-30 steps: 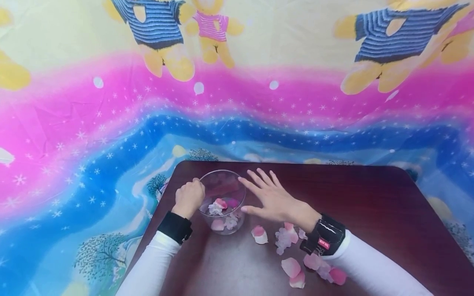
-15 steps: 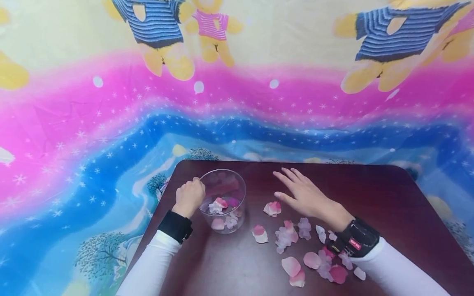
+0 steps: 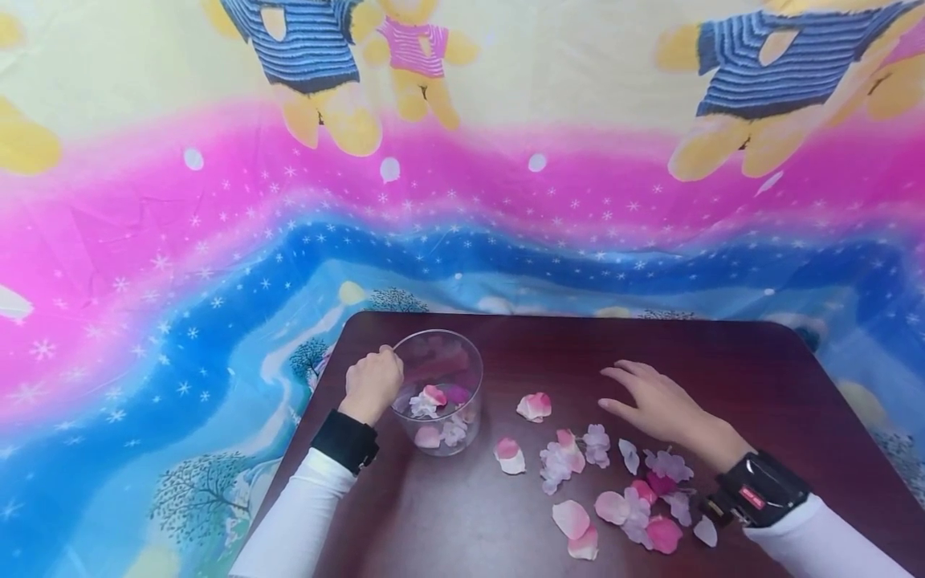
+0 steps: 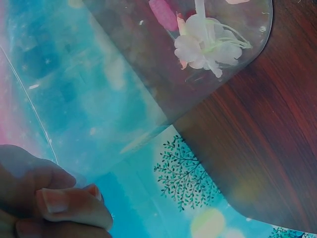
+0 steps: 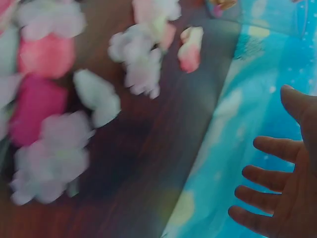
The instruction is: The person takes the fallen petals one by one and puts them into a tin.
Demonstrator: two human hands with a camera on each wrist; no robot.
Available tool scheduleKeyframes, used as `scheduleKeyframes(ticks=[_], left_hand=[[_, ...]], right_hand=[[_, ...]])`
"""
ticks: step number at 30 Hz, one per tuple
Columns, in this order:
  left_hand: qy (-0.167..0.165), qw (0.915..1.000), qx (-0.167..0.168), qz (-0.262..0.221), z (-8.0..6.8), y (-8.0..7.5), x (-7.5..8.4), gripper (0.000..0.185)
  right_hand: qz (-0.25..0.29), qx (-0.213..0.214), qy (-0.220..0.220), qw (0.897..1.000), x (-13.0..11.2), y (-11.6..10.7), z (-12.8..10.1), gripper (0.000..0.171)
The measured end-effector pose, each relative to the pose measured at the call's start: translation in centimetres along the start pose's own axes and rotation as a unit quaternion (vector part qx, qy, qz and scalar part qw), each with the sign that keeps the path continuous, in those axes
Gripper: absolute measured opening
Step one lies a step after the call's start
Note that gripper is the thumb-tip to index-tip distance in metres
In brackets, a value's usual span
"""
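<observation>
fingers of right hand (image 3: 654, 401) released, drawn rightward off the petals (image 3: 578, 457), left hand (image 3: 372, 385) still grasping glass bowl (image 3: 462, 361)

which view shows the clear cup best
The head view: the whole clear cup shows on the table, petals inside, left hand gripping its rim. The left wrist view shows only its wall close up; the right wrist view misses it.
</observation>
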State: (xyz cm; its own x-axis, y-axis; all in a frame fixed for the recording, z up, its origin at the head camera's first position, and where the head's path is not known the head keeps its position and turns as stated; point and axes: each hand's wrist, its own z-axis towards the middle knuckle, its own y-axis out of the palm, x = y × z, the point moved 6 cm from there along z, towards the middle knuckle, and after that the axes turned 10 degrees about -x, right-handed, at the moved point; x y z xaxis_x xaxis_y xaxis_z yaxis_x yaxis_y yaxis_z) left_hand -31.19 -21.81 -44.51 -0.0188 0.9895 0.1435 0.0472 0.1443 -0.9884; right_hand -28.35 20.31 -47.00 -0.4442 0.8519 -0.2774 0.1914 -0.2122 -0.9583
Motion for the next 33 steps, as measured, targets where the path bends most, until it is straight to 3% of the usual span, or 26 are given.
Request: scheduleKeyframes(ticks=[5,10,20,33], left_hand=[[0.001,1.0000,0.000,0.000,0.1,0.1,0.0,0.035],[0.006,1.0000,0.006,-0.001,0.1,0.0,0.0,0.035],[0.007,0.9999,0.008,-0.001,0.1,-0.2,-0.2,0.036],[0.008,0.9999,0.010,-0.001,0.0,-0.1,-0.1,0.035]], right_hand=[[-0.008,-0.012,0.020,1.000,2.4,0.9,-2.0,0.057],[-0.014,-0.036,0.027,0.999,4.4,1.8,-3.9,0.043],[0.021,-0.144,0.055,0.988,6.6,4.9,-5.8,0.021],[0.023,-0.069,0.033,0.997,7.0,7.4,-6.5,0.024]])
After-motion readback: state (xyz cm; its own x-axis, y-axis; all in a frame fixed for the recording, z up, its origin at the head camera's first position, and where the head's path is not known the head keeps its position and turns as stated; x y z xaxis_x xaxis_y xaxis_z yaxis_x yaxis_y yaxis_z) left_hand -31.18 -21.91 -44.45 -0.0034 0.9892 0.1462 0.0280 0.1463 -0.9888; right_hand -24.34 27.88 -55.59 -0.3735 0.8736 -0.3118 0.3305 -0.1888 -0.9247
